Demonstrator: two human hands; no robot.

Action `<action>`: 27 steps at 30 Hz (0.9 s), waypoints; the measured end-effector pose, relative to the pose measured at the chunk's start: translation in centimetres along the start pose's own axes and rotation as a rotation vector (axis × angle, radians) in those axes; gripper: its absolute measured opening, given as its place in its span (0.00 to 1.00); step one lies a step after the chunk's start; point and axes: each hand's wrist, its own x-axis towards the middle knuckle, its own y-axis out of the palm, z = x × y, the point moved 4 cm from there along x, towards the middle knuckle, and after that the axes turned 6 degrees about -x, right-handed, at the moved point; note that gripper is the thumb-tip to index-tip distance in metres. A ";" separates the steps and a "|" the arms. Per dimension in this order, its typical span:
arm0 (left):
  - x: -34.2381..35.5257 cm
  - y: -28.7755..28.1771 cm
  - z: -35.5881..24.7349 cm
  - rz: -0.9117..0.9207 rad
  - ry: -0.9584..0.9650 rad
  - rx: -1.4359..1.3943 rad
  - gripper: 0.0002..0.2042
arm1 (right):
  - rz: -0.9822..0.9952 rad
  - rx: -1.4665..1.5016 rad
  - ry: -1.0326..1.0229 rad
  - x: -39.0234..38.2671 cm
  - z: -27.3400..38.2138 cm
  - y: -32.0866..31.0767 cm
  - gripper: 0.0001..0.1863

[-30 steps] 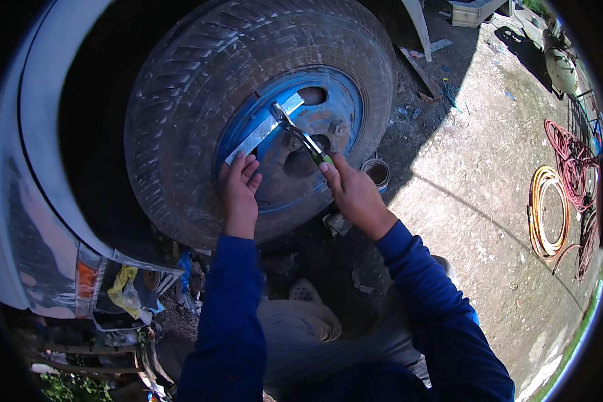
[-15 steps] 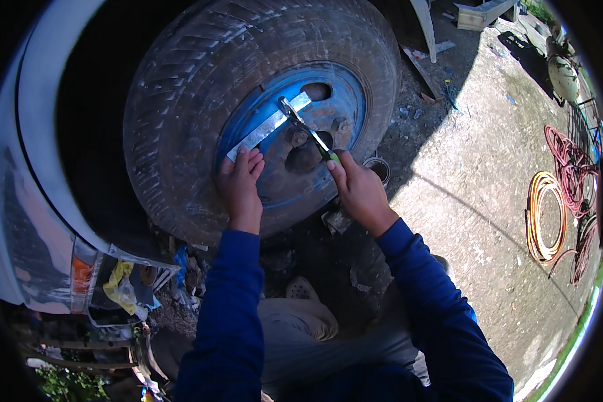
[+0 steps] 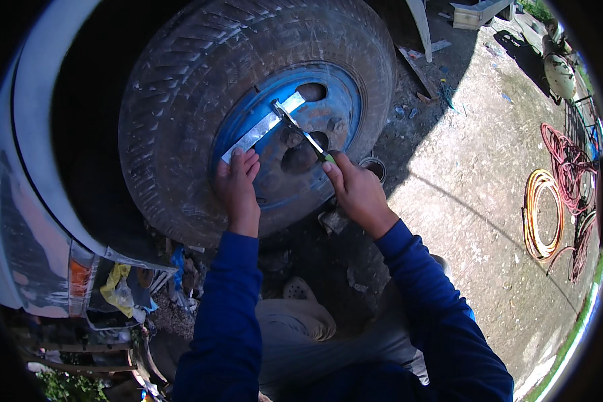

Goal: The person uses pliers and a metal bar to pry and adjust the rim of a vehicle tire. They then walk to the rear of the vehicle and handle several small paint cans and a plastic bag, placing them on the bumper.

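A flat, shiny metal strip lies slantwise in front of the blue wheel rim. My left hand pinches its lower left end between thumb and fingers. In my right hand is a plier-like hand tool with a green grip and a long silver body. Its head crosses the strip near the upper right end; how the jaws sit on the metal is too small to tell. My right fingers wrap round the grip and mostly hide it. Around the rim is a worn, dusty tire.
A vehicle body panel with an orange lamp curves along the left. Below the tire stands a round can. Coiled orange hose and red hose lie on the sunlit concrete to the right.
The whole view has shifted slightly, so the wheel appears a little further left. Both hands keep their hold on the strip and the tool.
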 end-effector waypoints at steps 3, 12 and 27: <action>0.0 -0.1 -0.1 0.014 0.000 0.009 0.19 | -0.001 -0.017 -0.029 0.1 0.0 0.1 0.16; 0.1 -0.5 0.0 0.051 0.002 -0.017 0.19 | -0.035 -0.011 -0.020 0.0 -0.4 -0.1 0.15; -0.1 -0.5 -0.1 0.049 0.031 -0.058 0.18 | -0.018 -0.011 -0.004 0.1 -0.4 -0.4 0.16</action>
